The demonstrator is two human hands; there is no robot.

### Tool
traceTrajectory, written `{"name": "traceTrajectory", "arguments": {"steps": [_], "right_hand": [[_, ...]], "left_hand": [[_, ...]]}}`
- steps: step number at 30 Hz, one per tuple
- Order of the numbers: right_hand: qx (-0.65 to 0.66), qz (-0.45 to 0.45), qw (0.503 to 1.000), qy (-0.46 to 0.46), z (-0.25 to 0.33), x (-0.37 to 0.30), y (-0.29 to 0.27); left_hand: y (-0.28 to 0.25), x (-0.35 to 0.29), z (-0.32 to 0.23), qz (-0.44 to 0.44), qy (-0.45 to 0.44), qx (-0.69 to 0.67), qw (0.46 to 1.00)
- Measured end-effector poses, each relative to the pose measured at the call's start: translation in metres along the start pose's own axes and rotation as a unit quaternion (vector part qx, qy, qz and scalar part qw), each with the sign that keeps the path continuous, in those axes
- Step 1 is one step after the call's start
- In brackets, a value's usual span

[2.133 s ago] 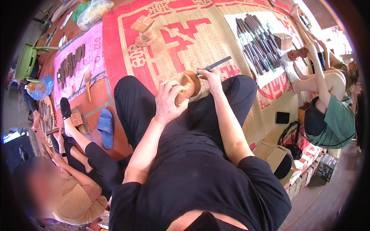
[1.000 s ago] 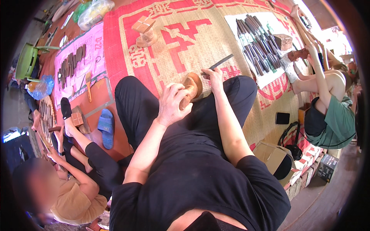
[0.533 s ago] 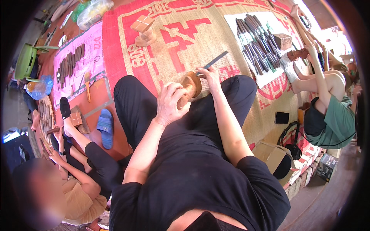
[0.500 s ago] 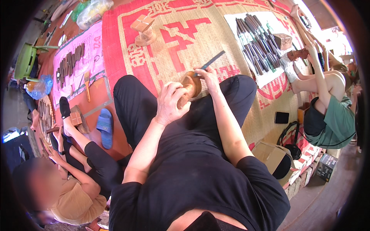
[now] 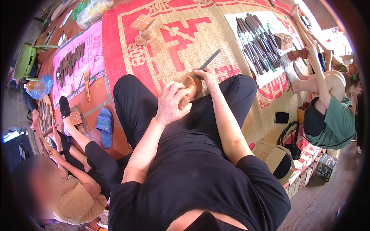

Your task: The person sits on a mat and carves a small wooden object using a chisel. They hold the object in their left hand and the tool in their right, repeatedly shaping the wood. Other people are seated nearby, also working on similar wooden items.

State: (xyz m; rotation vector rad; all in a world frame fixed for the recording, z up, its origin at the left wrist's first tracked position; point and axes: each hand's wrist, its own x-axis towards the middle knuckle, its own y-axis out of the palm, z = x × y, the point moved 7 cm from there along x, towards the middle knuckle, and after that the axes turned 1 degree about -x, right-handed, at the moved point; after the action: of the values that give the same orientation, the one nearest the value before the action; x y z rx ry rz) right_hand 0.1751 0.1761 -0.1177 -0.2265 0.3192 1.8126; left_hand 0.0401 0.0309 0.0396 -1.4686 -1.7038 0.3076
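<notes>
Wooden piece [image 5: 197,87]: held over the lap, between the knees, above the near edge of the straw mat [image 5: 175,32]. Left hand [image 5: 173,102] is wrapped over its near end, grip closed with fingers curled across the top. In the right hand [image 5: 208,79] a dark flat tool [image 5: 211,59] is pinched between thumb and fingers, slanted, lower end brought to the far, broad rim. Contact with the wood cannot be confirmed; that end is partly hidden by the fingers.

Status: round form and flared rim already shaped; judged part-worked, with the rim being worked on. Surface finish too small to read, so what is left cannot be pinned down.

Surface: mat is patterned in red and tan. Ahead, toward the left, a second wooden piece [image 5: 145,37] is stood on it, topped by a squared block [image 5: 142,22]. At far right, dark-handled tools [image 5: 258,46] are laid out on a white cloth [image 5: 266,80]. A phone [image 5: 281,117] and a cardboard box [image 5: 266,153] are placed near the right side.

Room: reddish floor at left, with more tools [image 5: 70,65] on a pink sheet [image 5: 88,37], a brush [image 5: 87,85] and a blue slipper [image 5: 104,128]. Co-workers are seated on both sides; by the one in green [image 5: 337,119], a reddish carving [image 5: 298,54] is held.
</notes>
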Motion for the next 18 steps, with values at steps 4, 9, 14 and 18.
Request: {"name": "traceTrajectory", "arguments": {"steps": [4, 9, 14, 18], "right_hand": [[-0.023, -0.097, 0.995, -0.007, -0.004, 0.011, -0.029], [0.023, 0.002, 1.0, -0.011, -0.002, 0.002, -0.001], [-0.003, -0.042, 0.999, -0.005, -0.012, 0.012, -0.015], [0.016, -0.058, 0.998, -0.011, -0.006, 0.011, -0.019]], "left_hand": [[0.0, -0.001, 0.0, 0.003, 0.004, -0.001, 1.0], [-0.001, -0.001, 0.002, 0.001, -0.006, -0.007, 1.0], [0.001, 0.0, 0.0, 0.003, 0.005, -0.01, 1.0], [0.0, -0.003, -0.001, 0.006, 0.004, -0.006, 1.0]]}}
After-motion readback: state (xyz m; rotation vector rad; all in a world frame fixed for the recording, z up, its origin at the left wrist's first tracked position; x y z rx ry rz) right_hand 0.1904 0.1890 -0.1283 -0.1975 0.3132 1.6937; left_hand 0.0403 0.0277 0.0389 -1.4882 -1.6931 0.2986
